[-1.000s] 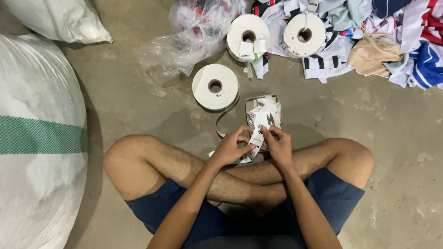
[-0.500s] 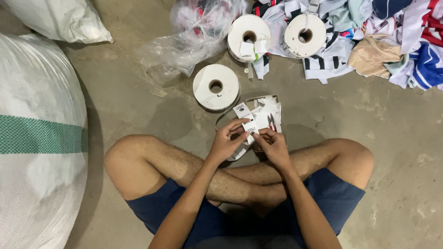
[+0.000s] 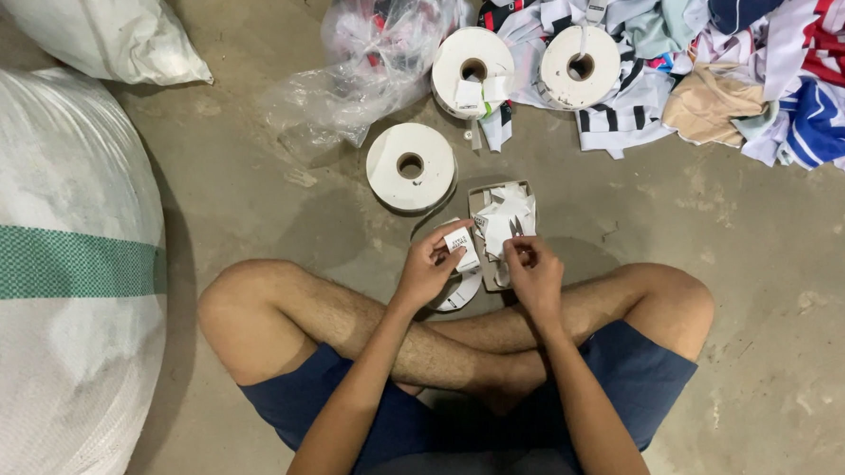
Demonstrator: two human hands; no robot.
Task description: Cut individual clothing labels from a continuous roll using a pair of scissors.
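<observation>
I sit cross-legged on a concrete floor. My left hand (image 3: pixel 429 264) pinches a small white label strip (image 3: pixel 462 245) that trails from a white ribbon down by my shin. My right hand (image 3: pixel 530 267) grips small metal snips (image 3: pixel 515 230), tips pointing up beside the label. Just beyond my hands lies a small open box (image 3: pixel 478 199) heaped with cut white labels (image 3: pixel 507 213). A roll of white label tape (image 3: pixel 410 166) lies flat on the floor just above the box.
Two more white rolls (image 3: pixel 473 70) (image 3: pixel 580 65) lie further out. A pile of mixed clothes (image 3: pixel 747 62) fills the upper right. A crumpled clear plastic bag (image 3: pixel 377 54) lies at top centre. A large white woven sack (image 3: pixel 54 282) stands at left, another (image 3: pixel 110 33) above.
Both hands have shifted slightly, the left lifting the label strip a little higher beside the box. The snips stay in the right hand.
</observation>
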